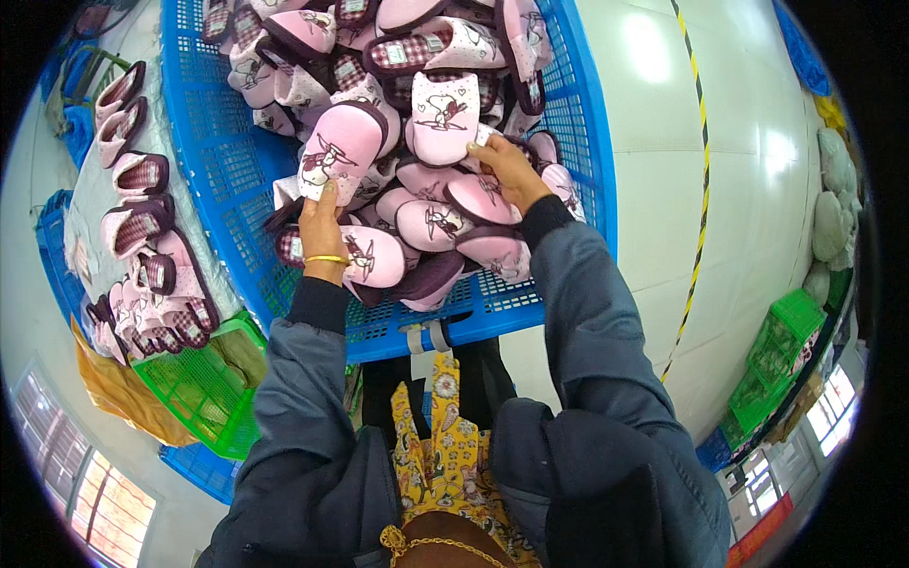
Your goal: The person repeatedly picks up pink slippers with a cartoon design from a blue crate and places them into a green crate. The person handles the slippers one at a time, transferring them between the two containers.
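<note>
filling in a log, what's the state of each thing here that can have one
left grip, closed on pink slipper
pink slipper, held, print upward
right grip, touching paler slipper, closure unclear
paler slipper, print upward
blue crate, open-topped, holding heaped slippers
slippers at left, unheld

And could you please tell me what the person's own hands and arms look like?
The left hand and right hand wear no gloves. The left sleeve and right sleeve are dark grey-blue, ending in darker, snug cuffs. A thin yellow bangle circles the left wrist; none shows on the right.
</note>
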A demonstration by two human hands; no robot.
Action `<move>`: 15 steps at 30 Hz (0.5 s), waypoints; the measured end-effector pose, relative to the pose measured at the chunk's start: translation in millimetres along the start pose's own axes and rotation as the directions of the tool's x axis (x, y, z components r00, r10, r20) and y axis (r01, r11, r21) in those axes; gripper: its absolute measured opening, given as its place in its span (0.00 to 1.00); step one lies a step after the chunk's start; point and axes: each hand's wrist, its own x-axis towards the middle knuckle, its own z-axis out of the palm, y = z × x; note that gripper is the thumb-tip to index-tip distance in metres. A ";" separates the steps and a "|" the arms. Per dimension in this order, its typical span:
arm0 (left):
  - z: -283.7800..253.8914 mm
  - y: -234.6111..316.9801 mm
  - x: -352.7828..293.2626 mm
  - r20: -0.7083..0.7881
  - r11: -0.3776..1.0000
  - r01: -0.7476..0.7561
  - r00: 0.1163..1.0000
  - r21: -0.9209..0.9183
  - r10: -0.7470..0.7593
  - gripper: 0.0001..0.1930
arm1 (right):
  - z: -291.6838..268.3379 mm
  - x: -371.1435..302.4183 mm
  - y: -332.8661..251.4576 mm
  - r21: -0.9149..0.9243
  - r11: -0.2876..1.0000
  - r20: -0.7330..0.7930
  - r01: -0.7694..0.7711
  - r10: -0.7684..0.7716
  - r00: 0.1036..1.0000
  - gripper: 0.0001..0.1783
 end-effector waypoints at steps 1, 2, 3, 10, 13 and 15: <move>1.5 -0.3 0.4 0.007 0.999 -0.002 1.000 -0.044 0.003 0.19 | 2.1 -8.9 -0.7 -0.013 1.000 -0.046 0.009 -0.010 0.999 0.13; 2.2 -1.7 2.4 0.015 0.996 -0.005 1.000 -0.088 0.006 0.19 | 5.6 -17.3 -3.2 -0.038 0.999 -0.101 0.029 -0.032 0.994 0.12; -0.2 -3.8 6.5 0.024 0.997 0.018 1.000 -0.071 -0.016 0.19 | 8.1 -22.5 -4.0 -0.102 0.993 -0.166 0.060 -0.077 0.983 0.13; 15.9 12.6 6.1 0.083 0.983 0.021 0.997 -0.183 -0.006 0.13 | 47.8 -92.2 -52.1 0.034 0.911 -0.397 0.411 -0.365 0.842 0.06; 27.7 22.9 -1.8 0.105 0.965 0.043 0.994 -0.258 -0.016 0.14 | 68.0 -124.0 -65.0 0.149 0.905 -0.448 0.399 -0.298 0.843 0.06; 33.6 19.8 -5.3 0.120 0.958 0.037 0.993 -0.286 -0.003 0.14 | 72.9 -128.0 -52.9 0.309 0.865 -0.452 0.396 -0.233 0.861 0.07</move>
